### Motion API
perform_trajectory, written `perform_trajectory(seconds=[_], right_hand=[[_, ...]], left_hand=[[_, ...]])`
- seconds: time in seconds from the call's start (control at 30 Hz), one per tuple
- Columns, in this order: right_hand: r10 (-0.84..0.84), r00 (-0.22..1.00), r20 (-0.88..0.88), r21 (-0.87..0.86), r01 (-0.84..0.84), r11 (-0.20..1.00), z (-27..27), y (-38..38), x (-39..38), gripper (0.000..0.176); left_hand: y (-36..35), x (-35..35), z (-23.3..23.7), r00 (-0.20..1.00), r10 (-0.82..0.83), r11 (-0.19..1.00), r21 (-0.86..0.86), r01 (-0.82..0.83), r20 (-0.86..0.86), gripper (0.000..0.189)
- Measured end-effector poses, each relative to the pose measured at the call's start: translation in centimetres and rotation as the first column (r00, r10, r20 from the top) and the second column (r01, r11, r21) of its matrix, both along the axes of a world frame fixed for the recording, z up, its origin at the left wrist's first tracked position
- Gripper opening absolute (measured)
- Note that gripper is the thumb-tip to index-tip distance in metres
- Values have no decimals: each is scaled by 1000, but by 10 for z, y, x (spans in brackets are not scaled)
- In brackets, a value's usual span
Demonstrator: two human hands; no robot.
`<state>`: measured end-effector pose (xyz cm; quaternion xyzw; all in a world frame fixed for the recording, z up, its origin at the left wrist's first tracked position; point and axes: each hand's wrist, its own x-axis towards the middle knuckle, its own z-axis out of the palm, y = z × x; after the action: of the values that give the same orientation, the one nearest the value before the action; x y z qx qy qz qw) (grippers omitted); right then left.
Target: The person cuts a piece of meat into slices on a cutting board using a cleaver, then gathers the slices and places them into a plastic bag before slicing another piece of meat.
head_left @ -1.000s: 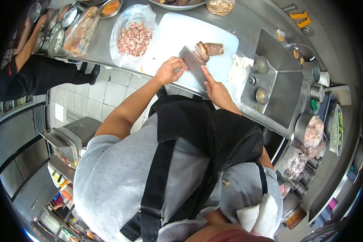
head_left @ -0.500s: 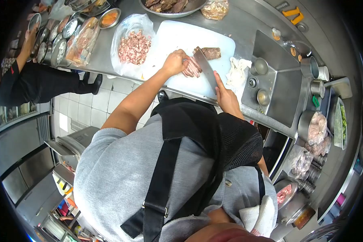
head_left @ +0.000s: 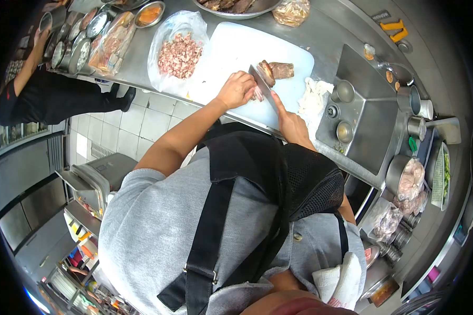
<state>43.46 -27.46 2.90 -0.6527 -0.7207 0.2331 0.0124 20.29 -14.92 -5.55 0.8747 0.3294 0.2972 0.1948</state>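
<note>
From my remote seat, I have the cutting board (head_left: 226,73) on the counter (head_left: 328,29), with the meat (head_left: 283,70) on its right half. Left of the board — the large bag (head_left: 180,52); behind it, the basin (head_left: 239,17) and, farther right, the small bag (head_left: 290,12). The cloth (head_left: 314,97) lies right of the board — then the sink (head_left: 370,131).

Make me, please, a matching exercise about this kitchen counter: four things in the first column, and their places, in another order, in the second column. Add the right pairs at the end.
Things:
1. knife
2. diced meat
3. white cloth
4. left hand

Places:
A. between the cutting board and the sink
B. at the cut meat, beside the blade
C. in the right hand
D. in the open plastic bag

Right pairs: 1-C, 2-D, 3-A, 4-B
</note>
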Motion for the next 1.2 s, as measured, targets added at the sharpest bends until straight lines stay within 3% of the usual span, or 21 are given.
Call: perform_trajectory(seconds=[0.1, 0.17, 0.37, 0.67, 0.77, 0.83, 0.9, 0.97, 1.0, 1.07, 1.2], right_hand=[[-1, 1000, 4, -49, 1, 999, 3, 2, 2, 95], [-3, 1000, -8, -86, 2, 996, 5, 3, 2, 95], [-8, 1000, -24, -149, 4, 989, 5, -1, 6, 92], [-34, 994, -108, -92, 24, 996, -11, 16, 2, 77], [-73, 991, -112, -32, 69, 997, 19, -2, 3, 70], [-209, 940, -270, 106, 244, 964, 35, -14, 1, 67], [-294, 895, -334, 87, 340, 937, 51, -14, -1, 67], [-362, 810, -462, 88, 448, 890, 50, -15, -1, 65], [-368, 807, -463, 93, 457, 885, 51, -17, -3, 65], [-373, 800, -470, 128, 480, 868, 53, -21, -7, 66], [-401, 797, -451, 146, 509, 848, 48, -41, -15, 68]], left_hand=[[0, 1, 2, 997, -11, 1000, 12, 12, -71, 25], [-1, 2, 1, 998, 8, 999, 36, -6, -55, 18], [1, 0, -3, 1000, -15, 999, -41, 16, 12, 22], [1, 1, -8, 998, 3, 999, -32, -1, 61, 15], [2, -2, -5, 998, -13, 999, -50, 16, 68, 18], [7, -5, -3, 995, -12, 997, -70, 19, 102, 21], [16, -4, -1, 991, -12, 995, -93, 25, 132, 23], [38, -3, 5, 977, -208, 978, 8, 208, 55, 36], [45, -2, 11, 974, -218, 976, 13, 217, 55, 36], [59, 4, 26, 882, -461, 887, -38, 460, -101, 56], [77, 4, 32, 755, -643, 766, -88, 637, -131, 77]])
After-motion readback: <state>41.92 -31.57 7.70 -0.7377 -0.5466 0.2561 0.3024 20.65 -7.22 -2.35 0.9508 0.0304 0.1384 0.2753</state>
